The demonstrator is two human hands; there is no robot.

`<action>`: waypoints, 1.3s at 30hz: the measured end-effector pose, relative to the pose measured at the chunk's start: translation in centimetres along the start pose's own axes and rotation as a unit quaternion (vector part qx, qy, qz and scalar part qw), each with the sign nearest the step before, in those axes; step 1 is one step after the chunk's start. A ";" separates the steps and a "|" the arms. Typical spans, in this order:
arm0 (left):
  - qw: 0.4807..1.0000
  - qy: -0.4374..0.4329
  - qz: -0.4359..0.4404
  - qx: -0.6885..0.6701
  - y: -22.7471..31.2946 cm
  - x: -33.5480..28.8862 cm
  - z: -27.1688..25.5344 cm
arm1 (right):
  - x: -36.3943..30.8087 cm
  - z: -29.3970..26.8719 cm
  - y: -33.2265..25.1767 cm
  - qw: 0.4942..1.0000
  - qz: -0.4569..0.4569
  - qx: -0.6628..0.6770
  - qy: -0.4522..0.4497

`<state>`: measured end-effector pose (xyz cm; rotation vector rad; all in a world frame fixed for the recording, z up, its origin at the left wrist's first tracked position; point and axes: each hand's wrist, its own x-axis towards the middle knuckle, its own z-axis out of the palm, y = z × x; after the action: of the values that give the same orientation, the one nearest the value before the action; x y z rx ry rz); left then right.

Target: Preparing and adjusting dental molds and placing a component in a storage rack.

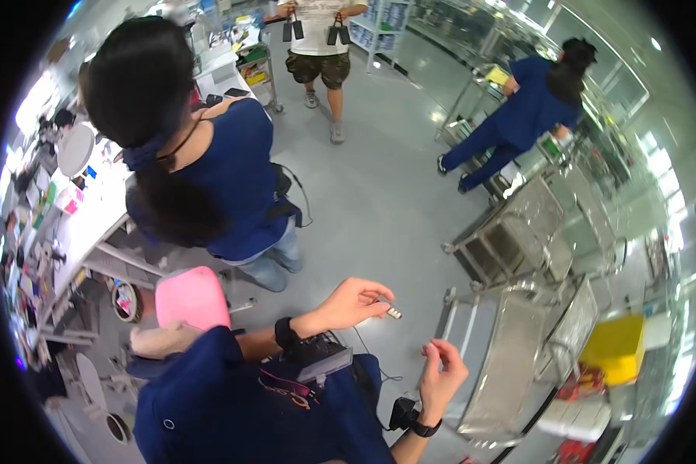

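Note:
Between the thumb and fingers of my left hand [349, 305] is a small whitish cylindrical piece with darker bands [394, 312]; its exact kind is too small to tell. My right hand [444, 377] hovers lower and to the right, fingers loosely bent and apart, with nothing visible in them. Each wrist wears a black band, and a small black box [402, 414] sits by the right one. A grey flat box-like device [325, 365] hangs at my waist, with a thin dark cable [361, 340] showing near it above the floor.
A steel cart [510, 356] stands close on my right, with more steel carts [510, 240] beyond and a yellow bin [615, 349] beside it. A pink chair [193, 298] and a cluttered white workbench [93, 232] are on the left. Three people stand or walk ahead.

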<state>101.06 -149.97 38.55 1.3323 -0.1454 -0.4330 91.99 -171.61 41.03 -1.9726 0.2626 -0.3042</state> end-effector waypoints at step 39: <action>0.944 0.322 0.077 -0.005 24.0 84.1 -37.8 | 105.3 36.3 -4.6 0.958 -0.105 0.136 -0.229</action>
<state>196.13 -144.03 40.54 1.3795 0.2974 0.1474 203.43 -172.19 40.75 -1.7398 -0.2775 -0.0089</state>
